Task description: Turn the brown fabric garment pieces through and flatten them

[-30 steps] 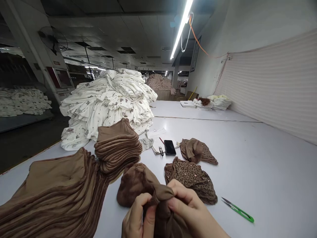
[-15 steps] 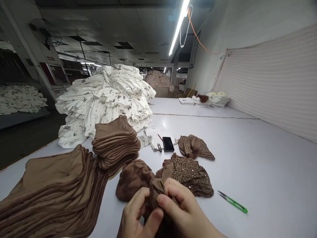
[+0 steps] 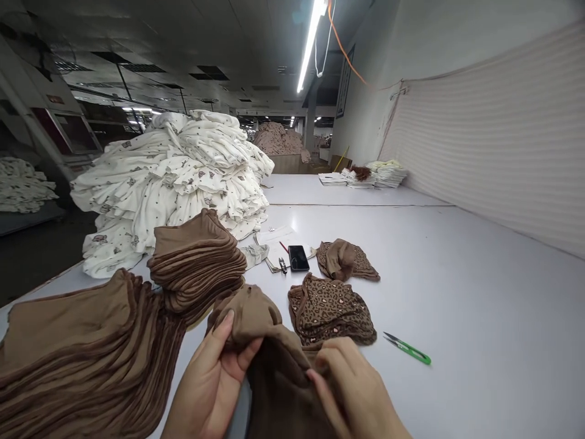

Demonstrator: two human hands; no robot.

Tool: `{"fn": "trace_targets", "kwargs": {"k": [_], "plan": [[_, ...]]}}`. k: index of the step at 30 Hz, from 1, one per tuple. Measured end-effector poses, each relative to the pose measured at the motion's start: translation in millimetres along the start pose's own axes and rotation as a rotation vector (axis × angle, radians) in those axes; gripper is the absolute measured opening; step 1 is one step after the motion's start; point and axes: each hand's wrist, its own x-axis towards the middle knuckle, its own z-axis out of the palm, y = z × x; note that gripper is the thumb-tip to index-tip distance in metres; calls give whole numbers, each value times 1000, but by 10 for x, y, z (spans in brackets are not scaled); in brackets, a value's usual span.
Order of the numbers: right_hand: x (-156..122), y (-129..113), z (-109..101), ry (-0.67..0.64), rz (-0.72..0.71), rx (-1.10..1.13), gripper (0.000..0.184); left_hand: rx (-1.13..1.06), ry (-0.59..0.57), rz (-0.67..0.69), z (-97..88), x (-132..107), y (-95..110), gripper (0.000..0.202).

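Both my hands hold one brown fabric piece [image 3: 269, 360] at the near edge of the white table [image 3: 457, 292]. My left hand [image 3: 210, 378] grips its lighter left part, thumb on top and fingers under it. My right hand [image 3: 356, 390] pinches the darker right part between thumb and fingers. Just behind lies a small stack of leopard-print pieces [image 3: 331, 311], and a further leopard-print piece [image 3: 345, 259] lies beyond that.
Two stacks of brown pieces [image 3: 91, 347] [image 3: 196, 259] fill the left. A tall heap of white printed cloth [image 3: 178, 177] rises behind them. A black phone [image 3: 298, 257], papers and snips lie mid-table. Green thread snips [image 3: 406, 348] lie right of my hands. Folded piles [image 3: 365, 177] sit far back.
My hands have spread the bunched brown piece apart, the left hand moving left and opening its grip wider. The camera has turned a little to the right, shifting the scene left.
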Motion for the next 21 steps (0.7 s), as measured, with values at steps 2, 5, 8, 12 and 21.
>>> {"fn": "trace_targets", "kwargs": {"k": [2, 5, 8, 12, 21], "plan": [[57, -15, -38, -35, 71, 132, 27, -33, 4, -44, 46, -7, 12, 33], [96, -30, 0, 14, 24, 78, 30, -89, -32, -63, 71, -25, 6, 34], [120, 39, 21, 79, -40, 58, 9, -88, -61, -60, 55, -20, -3, 33], [188, 139, -100, 74, 141, 233, 4, -81, -35, -46, 54, 25, 8, 32], [257, 261, -148, 68, -24, 142, 17, 70, -66, -3, -32, 144, 8, 25]]}}
